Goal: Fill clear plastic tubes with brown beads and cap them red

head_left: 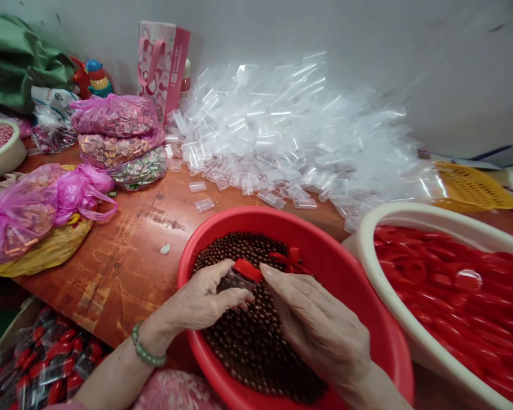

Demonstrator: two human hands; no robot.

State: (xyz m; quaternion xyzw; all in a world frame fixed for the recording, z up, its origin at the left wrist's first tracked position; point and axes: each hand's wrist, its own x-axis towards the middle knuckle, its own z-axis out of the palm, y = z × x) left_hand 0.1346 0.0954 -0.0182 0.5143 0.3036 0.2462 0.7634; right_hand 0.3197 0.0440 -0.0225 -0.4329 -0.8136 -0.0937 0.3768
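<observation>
My left hand point(211, 296) is closed around a small clear plastic container point(235, 280) with a red cap point(247, 270). Thumb and fingers grip its sides, above a red basin point(365, 310) of dark brown beads point(263, 341). My right hand point(325, 324) reaches in from the other side with its fingers stretched out close together. Its fingertips meet the edge of the red cap; its palm side is hidden. Behind the hands, a few red plastic pieces point(293, 259) lie on the beads.
A cream basin point(370, 233) of red caps stands at the right. Clear plastic tubes point(273, 142) are heaped along the wall. Pink bags point(117, 117) sit at the left. Below the table edge, a box holds red-capped containers point(51, 359). A yellow basket point(474, 185) lies at the far right.
</observation>
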